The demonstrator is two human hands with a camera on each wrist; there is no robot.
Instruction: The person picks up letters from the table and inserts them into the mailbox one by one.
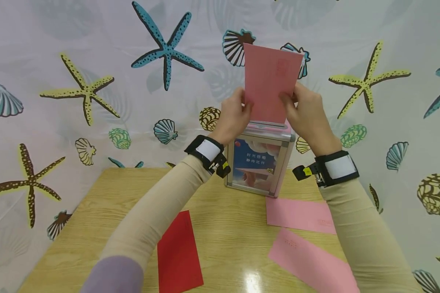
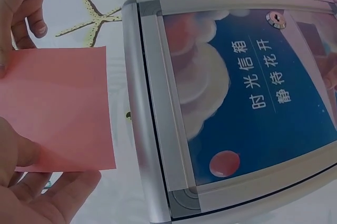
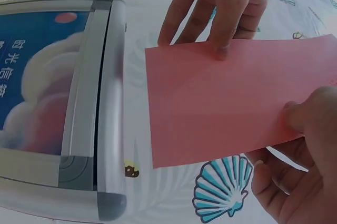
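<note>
Upright in front of me is a pink envelope, gripped along both long sides. My left hand pinches its left edge, thumb on the near face. At the opposite edge my right hand pinches it the same way, a little lower than its middle. Directly below stands a silver-framed letter box with a blue printed front and a slot in its top. Both wrist views show a gap between the lower edge of the envelope and the box.
Two more pink envelopes, one beside the box and one nearer, lie on the wooden table. A red envelope lies nearer on the left. Behind hangs a cloth printed with starfish and shells.
</note>
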